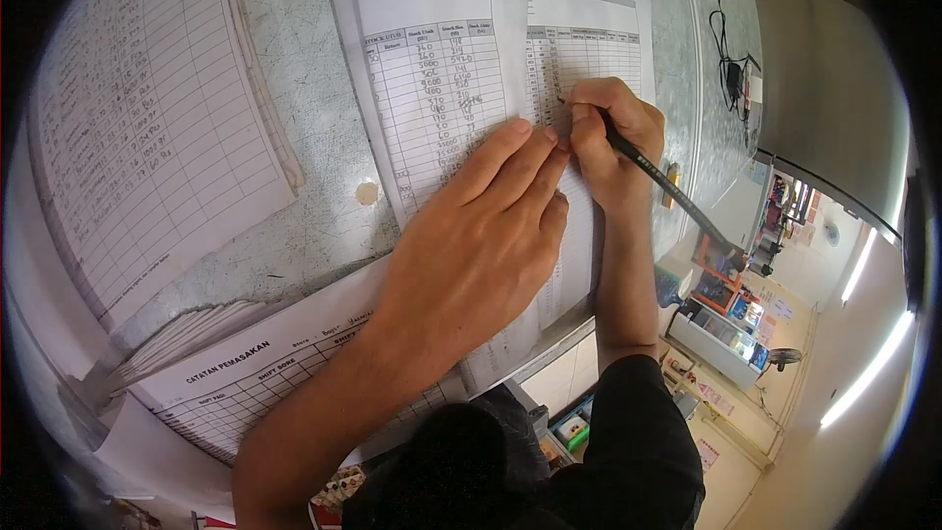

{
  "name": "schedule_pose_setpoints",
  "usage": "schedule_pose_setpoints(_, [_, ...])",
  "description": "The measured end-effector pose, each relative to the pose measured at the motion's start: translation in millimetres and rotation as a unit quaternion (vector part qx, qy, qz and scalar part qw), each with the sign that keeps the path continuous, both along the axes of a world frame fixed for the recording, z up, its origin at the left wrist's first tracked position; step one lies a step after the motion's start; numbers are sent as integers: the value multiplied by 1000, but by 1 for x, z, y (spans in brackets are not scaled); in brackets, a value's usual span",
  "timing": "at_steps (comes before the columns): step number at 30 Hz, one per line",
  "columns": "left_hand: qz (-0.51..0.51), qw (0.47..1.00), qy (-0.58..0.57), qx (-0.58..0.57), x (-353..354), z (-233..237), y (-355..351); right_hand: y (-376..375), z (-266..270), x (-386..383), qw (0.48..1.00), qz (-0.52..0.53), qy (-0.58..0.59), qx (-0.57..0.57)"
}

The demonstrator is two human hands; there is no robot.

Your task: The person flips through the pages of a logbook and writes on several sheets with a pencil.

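My left hand (471, 231) lies flat with its fingers stretched out on a printed stock sheet (422, 0) that has columns of handwritten numbers. A dark pencil (655, 175) is gripped between the thumb and fingers of my right hand (618, 132). Its tip points at a second tabled sheet (589, 5), which lies partly under the first one. The fingertips of my left hand are close beside my right hand; whether they touch is hard to tell. My left hand and forearm hide the lower part of the stock sheet.
A thick stack of handwritten table sheets (157, 118) lies on the left of the worn metal table (294, 10). Below it is a form headed "CATATAN PEMASAKAN" (211, 368). Near the table's right side lies a black cable with an adapter (731, 74). Shelves and a fan (783, 358) stand beyond.
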State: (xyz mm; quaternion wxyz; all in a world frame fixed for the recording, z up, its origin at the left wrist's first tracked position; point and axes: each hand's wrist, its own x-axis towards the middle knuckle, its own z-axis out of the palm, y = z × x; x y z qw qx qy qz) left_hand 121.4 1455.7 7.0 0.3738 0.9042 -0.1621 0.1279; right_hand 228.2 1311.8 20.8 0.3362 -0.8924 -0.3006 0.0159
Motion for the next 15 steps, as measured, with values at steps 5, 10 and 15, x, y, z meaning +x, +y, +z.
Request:
schedule_pose_setpoints(5, [-3,1000,8,-2,0,2,1,-5,-5,1,999,-7,7,51])
schedule_pose_setpoints(10, [-3,1000,4,-1,0,1,2,-1,-8,3,976,-93,62,189])
schedule_pose_setpoints(15, [3,1000,12,-3,2,1,1,0,-8,0,957,-75,108,259])
